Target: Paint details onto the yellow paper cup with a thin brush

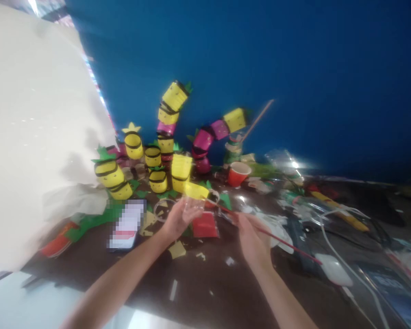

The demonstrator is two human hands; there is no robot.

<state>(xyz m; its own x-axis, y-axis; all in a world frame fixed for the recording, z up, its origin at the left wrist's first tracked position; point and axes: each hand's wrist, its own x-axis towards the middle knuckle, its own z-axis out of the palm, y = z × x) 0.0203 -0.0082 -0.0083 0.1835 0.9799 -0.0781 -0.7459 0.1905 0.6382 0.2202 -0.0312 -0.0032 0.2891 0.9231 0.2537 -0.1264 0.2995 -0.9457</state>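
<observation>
Already many yellow cup figures [133, 164] are stacked on the table [205, 283].
One yellow-wrapped cup [194, 194] is gripped by the left hand [181, 217]; a thin red stick [270, 235] is pinched in the right hand [251, 237], unfinished.

Craft table (paper-cup pineapples [164, 151])

Motion blur smears the yellow cup [196, 191], hiding the left hand's [180, 218] grip on it.

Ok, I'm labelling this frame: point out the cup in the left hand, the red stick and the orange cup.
clear cup [194, 201], head view, on its yellow band.
red stick [287, 243], head view, mid-shaft past the right hand.
orange cup [238, 175], head view, on its side wall.
</observation>
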